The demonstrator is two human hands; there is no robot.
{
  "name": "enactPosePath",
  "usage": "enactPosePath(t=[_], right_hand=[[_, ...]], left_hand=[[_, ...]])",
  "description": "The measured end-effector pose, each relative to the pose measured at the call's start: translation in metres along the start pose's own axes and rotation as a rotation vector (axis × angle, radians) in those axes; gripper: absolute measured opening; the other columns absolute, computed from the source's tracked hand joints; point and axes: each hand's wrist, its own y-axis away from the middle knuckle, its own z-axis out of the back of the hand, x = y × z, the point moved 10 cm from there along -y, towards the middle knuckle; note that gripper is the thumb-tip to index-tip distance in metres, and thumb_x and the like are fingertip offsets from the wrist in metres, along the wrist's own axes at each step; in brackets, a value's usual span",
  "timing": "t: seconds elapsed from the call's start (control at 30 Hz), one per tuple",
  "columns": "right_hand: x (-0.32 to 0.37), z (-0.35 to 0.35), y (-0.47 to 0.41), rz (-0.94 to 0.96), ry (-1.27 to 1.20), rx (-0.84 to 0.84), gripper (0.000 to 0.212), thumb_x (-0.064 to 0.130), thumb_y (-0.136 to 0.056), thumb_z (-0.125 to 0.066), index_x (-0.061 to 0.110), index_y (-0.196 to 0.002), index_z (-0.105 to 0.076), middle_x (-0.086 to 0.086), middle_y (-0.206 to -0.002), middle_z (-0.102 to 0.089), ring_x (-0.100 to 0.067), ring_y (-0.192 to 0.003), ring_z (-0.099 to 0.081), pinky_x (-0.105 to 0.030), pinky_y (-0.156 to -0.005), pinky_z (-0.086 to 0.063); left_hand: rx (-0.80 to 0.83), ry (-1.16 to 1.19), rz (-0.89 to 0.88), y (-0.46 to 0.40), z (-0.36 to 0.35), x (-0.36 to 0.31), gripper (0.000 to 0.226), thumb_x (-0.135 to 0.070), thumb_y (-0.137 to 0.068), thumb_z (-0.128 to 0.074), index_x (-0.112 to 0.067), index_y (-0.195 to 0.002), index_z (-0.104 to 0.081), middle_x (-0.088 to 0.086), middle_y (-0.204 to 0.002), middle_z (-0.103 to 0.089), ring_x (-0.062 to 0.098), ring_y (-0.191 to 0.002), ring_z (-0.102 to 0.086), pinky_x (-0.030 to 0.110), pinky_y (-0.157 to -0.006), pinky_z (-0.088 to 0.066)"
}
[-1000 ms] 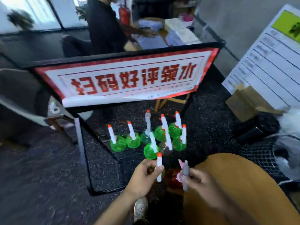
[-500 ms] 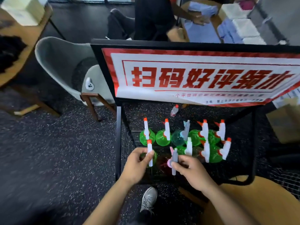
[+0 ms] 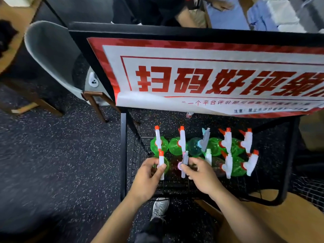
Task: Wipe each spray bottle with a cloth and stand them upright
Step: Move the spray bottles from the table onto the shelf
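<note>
Several spray bottles stand upright on a black wire shelf [image 3: 177,185], seen from above. My left hand [image 3: 146,179] grips the white, orange-tipped sprayer head of a green bottle [image 3: 161,163] at the front left. Beside it, my right hand [image 3: 201,174] pinches the grey sprayer head of a dark red bottle [image 3: 184,162]. Behind them stands a row of green bottles [image 3: 175,146] and a teal one [image 3: 195,147] with a grey head. More green bottles [image 3: 236,166] stand to the right. No cloth is visible.
A large sign with red characters [image 3: 210,76] leans over the back of the black rack frame [image 3: 123,155]. A grey chair [image 3: 52,55] stands at the left, a wooden tabletop [image 3: 280,223] at the lower right. A person [image 3: 157,9] sits behind the sign. My shoe [image 3: 159,207] shows below.
The view has swung right-to-left and closer over the shelf. Both hands have kept their hold on the same two sprayer heads.
</note>
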Motion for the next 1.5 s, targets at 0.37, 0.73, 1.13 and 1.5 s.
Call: enactPosePath(t=[0.37,0.73,1.13,1.5], right_hand=[[-0.002,-0.004,-0.009,-0.023,0.008,-0.052,0.052,0.078,-0.079,-0.057,0.034,-0.102,-0.075,0.009,-0.107,-0.064,-0.016,-0.098,-0.068,-0.048,-0.088,-0.059],[-0.004,-0.004,-0.011,-0.027,0.032,-0.05,0.052,0.081,-0.08,-0.058,0.036,-0.101,-0.073,0.009,-0.106,-0.064,-0.015,-0.097,-0.068,-0.047,-0.086,-0.06],[0.005,-0.001,-0.004,-0.031,0.098,-0.041,0.049,0.074,-0.086,-0.058,0.034,-0.109,-0.074,0.011,-0.106,-0.058,-0.017,-0.097,-0.063,-0.049,-0.088,-0.058],[0.036,0.001,0.011,0.01,0.395,-0.04,0.039,0.053,-0.105,-0.051,0.023,-0.122,-0.07,0.006,-0.103,-0.054,-0.013,-0.094,-0.053,-0.031,-0.08,-0.042]], left_hand=[[0.0,-0.003,0.011,0.004,-0.009,0.009,0.017,-0.048,-0.103,-0.061,-0.036,-0.113,-0.067,-0.015,-0.114,-0.061,0.012,-0.098,-0.063,0.04,-0.095,-0.054],[-0.018,-0.027,0.038,0.006,-0.009,0.016,0.014,-0.035,-0.106,-0.06,-0.026,-0.109,-0.07,-0.009,-0.112,-0.063,0.002,-0.096,-0.06,0.021,-0.088,-0.048],[-0.082,0.067,0.111,-0.019,-0.001,0.038,0.011,-0.034,-0.107,-0.059,-0.027,-0.105,-0.067,0.004,-0.107,-0.067,0.024,-0.091,-0.068,0.042,-0.086,-0.058],[-0.034,0.081,0.14,-0.023,0.001,0.043,0.017,-0.041,-0.104,-0.063,-0.026,-0.103,-0.069,0.001,-0.085,-0.066,0.001,-0.058,-0.053,0.025,-0.061,-0.042]])
